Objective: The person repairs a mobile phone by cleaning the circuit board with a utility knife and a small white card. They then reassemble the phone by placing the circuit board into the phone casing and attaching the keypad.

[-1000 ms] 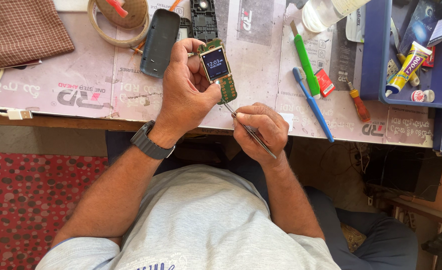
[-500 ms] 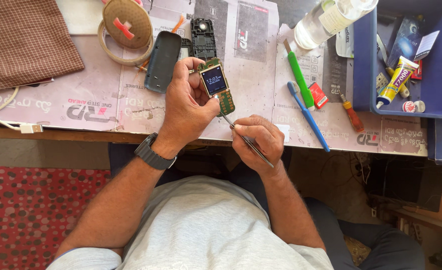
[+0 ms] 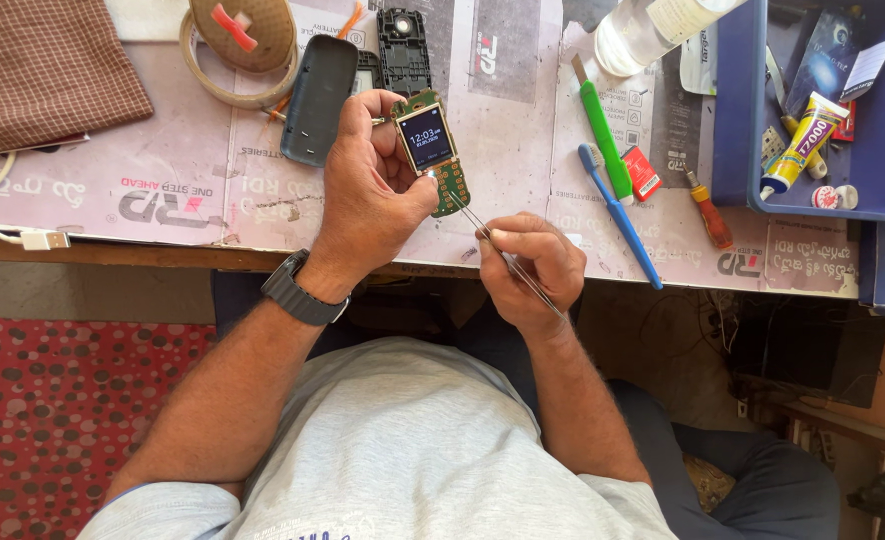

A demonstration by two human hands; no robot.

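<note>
Phone board (image 3: 433, 150): bare green circuit board with lit screen, held above the table's near edge, over the printed mat (image 3: 193, 200).
Left hand (image 3: 368, 195): fingers wrapped round the board's left side, thumb on its lower end.
Right hand (image 3: 528, 265): pinching tweezers (image 3: 493, 245), tips touching the board's lower keypad area.
Step, as judged: fine probing or picking at the board's lower end; a small, steady tip movement seems called for.
Nearby: dark back cover (image 3: 318, 100) and black frame (image 3: 405, 50) just behind the board; tape roll (image 3: 238, 55) further left; green cutter (image 3: 603, 140), blue toothbrush (image 3: 618, 215) and screwdriver (image 3: 708, 210) to the right; blue tray (image 3: 733, 150) beyond.
Room: open mat left of the hand; right side crowded.
</note>
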